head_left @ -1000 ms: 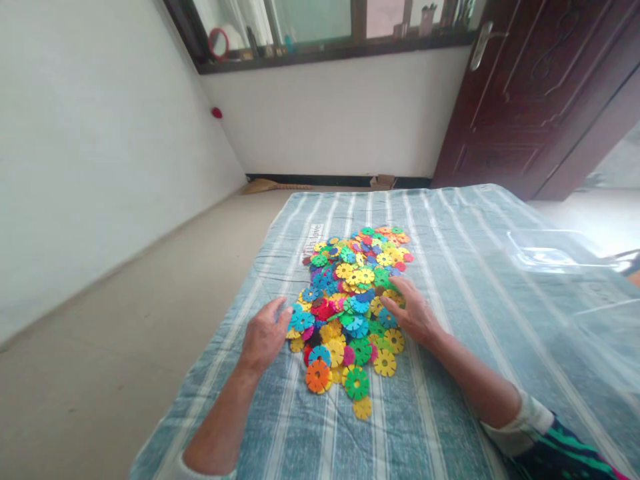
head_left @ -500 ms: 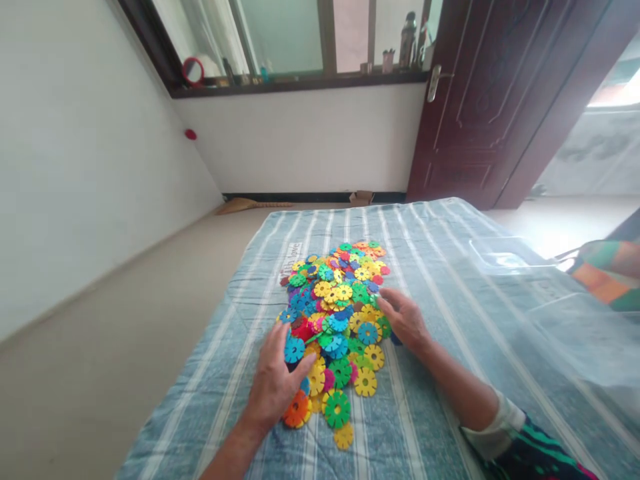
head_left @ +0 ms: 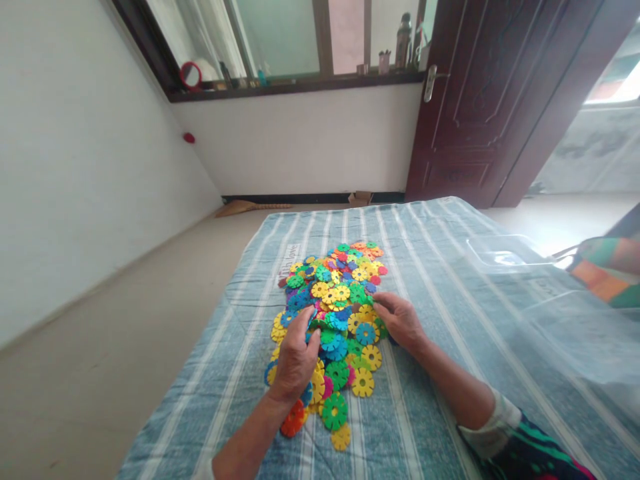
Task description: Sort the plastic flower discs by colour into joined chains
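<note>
A pile of colourful plastic snowflake discs [head_left: 340,300] lies on a blue-and-white striped cloth [head_left: 430,267]. My left hand [head_left: 296,357] rests on the near left part of the pile, its fingers curled and pinching at discs near a red one. My right hand [head_left: 400,320] lies at the pile's right edge, fingers bent and touching yellow and blue discs. Loose discs sit nearest me: green [head_left: 334,411], orange [head_left: 293,421] and yellow [head_left: 342,437].
A clear plastic box [head_left: 550,293] stands on the cloth at the right. Behind it shows a striped sleeve of another person [head_left: 607,270]. A dark wooden door [head_left: 490,100], a window sill with bottles and bare floor [head_left: 125,320] at the left surround the bed.
My left hand has moved from the pile's left edge up onto the discs and curled its fingers. My right hand has barely shifted. The camera has tilted up a little.
</note>
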The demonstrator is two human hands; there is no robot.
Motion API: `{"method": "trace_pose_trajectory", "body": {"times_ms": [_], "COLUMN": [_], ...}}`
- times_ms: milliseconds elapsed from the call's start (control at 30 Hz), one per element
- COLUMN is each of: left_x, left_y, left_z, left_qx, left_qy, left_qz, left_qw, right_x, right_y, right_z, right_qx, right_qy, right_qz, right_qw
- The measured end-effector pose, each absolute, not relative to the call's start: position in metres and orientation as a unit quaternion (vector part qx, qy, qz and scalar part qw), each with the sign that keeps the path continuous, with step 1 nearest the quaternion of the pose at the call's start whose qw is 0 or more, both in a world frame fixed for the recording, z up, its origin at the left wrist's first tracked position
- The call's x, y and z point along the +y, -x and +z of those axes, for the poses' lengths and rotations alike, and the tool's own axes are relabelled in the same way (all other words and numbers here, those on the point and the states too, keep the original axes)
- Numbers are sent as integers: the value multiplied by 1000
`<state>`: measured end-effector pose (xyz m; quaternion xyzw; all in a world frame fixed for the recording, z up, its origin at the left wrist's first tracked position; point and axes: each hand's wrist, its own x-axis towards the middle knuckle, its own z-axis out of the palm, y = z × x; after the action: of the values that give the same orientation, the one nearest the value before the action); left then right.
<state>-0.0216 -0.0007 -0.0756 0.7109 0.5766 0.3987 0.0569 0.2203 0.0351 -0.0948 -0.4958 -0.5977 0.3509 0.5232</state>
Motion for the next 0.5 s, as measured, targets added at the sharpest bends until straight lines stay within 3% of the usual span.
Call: {"method": "trace_pose_trajectory", "body": {"times_ms": [333, 500], "left_x": [32, 43], "left_y": [10, 11], "left_z": [-48, -40], "left_qx": [590, 595], "left_qy": [-664, -573], "left_qz": [442, 504], "left_qw": [128, 253], "right_x": [32, 32], "right_y": [-219, -219], "right_z": [-95, -96], "right_qx": [-609, -626], "right_qy": [492, 489], "right_qz": [337, 319], "right_qw": [522, 516]}}
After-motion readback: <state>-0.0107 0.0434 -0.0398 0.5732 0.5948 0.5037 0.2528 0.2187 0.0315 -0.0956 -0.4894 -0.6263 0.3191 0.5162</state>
